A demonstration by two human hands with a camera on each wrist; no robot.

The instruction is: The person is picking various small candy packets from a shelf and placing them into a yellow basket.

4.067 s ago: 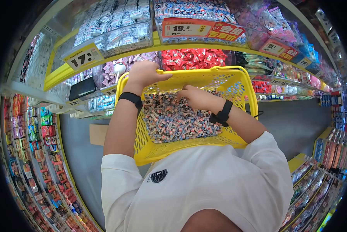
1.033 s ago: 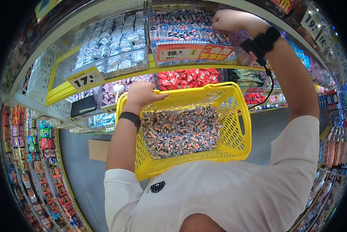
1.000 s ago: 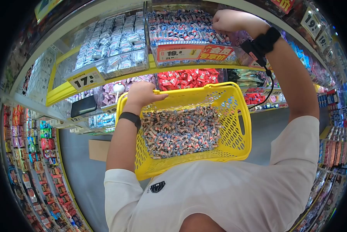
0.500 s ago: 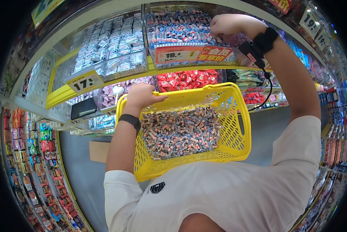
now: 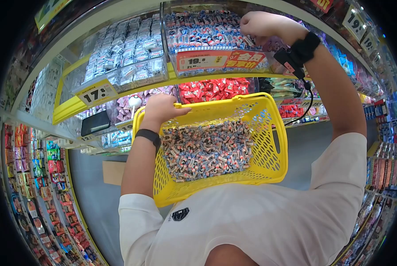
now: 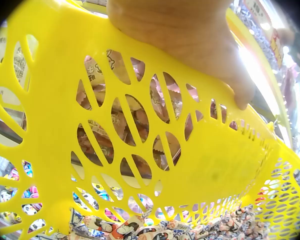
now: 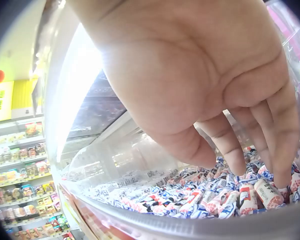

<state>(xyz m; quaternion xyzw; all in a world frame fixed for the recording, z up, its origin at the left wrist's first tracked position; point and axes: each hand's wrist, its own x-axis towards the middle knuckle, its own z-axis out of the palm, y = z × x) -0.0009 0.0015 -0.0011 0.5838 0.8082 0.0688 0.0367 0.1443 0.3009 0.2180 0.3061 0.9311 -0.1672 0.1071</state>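
Observation:
A yellow basket [image 5: 207, 107] holds a thick layer of small wrapped candies [image 5: 207, 150]. My left hand [image 5: 162, 108] grips its far rim at the left; the left wrist view shows that hand [image 6: 190, 40] over the rim [image 6: 155, 55]. My right hand [image 5: 267, 25] reaches into a clear bin of blue, white and pink wrapped candies [image 5: 203, 35]. In the right wrist view, the right hand's [image 7: 200, 85] fingers point down, bent a little, with tips touching the candies [image 7: 190, 197]; nothing is seen held.
A bin of white-wrapped candies [image 5: 127, 48] is at the left, beside a 17.8 price tag [image 5: 96, 92]. Red candies [image 5: 214, 90] lie on the shelf below. A black phone [image 5: 95, 123] rests at the shelf's left, and a cardboard piece [image 5: 113, 172] on the floor.
Since the oldest frame, my right hand has moved from the basket's candies up to the bin. In the last second it has barely shifted. The left hand keeps its grip on the rim.

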